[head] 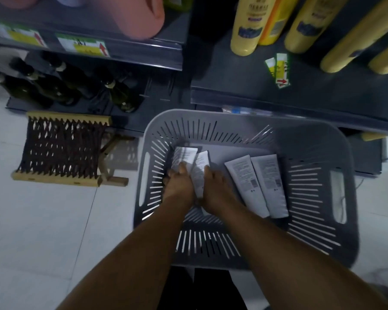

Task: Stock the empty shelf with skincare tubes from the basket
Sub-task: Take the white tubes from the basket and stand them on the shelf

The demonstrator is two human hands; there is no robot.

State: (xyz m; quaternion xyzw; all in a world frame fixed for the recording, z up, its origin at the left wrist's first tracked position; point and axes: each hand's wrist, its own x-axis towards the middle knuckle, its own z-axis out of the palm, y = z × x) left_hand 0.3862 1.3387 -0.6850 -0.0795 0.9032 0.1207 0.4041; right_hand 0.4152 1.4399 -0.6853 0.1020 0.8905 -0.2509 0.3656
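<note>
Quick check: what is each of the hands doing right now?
Left hand: grips a tube in the basket.
Right hand: grips the next tube.

I can read no word or number anywhere. The shelf-edge price tags (83, 44) carry red arrows — their print is blurred. The yellow bottles (248, 23) bear dark lettering, illegible. The white tubes (246, 175) show fine print and code blocks — too small to read.

Shop: price-tagged shelves (143, 57) of bottles (244, 25)
</note>
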